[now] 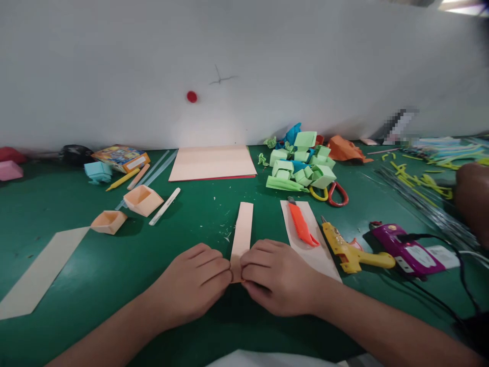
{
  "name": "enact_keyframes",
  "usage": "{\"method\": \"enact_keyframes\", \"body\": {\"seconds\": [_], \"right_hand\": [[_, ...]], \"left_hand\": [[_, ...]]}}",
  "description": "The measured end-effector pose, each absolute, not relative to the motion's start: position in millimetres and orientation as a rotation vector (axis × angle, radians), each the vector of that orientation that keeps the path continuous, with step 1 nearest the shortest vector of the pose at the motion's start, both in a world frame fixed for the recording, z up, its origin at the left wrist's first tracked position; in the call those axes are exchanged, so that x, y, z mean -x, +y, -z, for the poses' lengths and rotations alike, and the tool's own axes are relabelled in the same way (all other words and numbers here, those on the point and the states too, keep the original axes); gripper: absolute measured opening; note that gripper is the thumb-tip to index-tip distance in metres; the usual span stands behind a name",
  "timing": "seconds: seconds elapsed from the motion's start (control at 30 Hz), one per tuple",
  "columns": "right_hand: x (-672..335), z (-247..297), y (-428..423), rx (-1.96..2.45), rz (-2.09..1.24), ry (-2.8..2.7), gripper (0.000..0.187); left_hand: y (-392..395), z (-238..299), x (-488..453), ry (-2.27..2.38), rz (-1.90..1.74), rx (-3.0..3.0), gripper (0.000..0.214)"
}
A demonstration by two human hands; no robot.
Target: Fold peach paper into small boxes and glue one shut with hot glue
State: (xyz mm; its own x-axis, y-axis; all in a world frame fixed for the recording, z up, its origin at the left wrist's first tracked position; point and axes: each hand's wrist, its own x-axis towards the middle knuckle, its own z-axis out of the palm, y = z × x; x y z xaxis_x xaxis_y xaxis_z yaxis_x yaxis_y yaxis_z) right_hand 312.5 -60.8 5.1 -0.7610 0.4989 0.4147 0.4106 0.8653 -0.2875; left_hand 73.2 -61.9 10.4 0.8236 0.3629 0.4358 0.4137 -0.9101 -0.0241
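Observation:
A narrow peach paper strip [243, 229] lies lengthwise on the green table [191, 239], running away from me. My left hand [196, 280] and my right hand [273, 278] both pinch its near end, fingers curled and pressed against the paper from either side. The strip's near end is hidden between my fingertips. To the right of my right hand lies a second peach strip [319, 255] with an orange utility knife [301, 224] on top of it.
A yellow glue gun [349, 250] and a purple one [401, 250] lie at the right with cables. Green folded paper pieces [301, 165] and scissors [332, 193] sit behind. Two peach paper boxes [130, 209], glue sticks, a peach sheet [212, 162] and a beige strip [42, 270] lie left.

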Motion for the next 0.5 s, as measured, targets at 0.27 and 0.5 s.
{"method": "enact_keyframes", "body": {"seconds": [0.27,0.5], "right_hand": [[-310.7,-4.7,-58.4,0.805,-0.244,-2.627,0.012],[-308.2,-7.8,-60.6,0.951,-0.384,-2.527,0.011]], "left_hand": [[-61.9,-2.4,-74.7,-0.843,0.562,2.937,0.017],[-58.5,-2.9,-75.1,-1.087,0.597,3.078,0.014]]}}
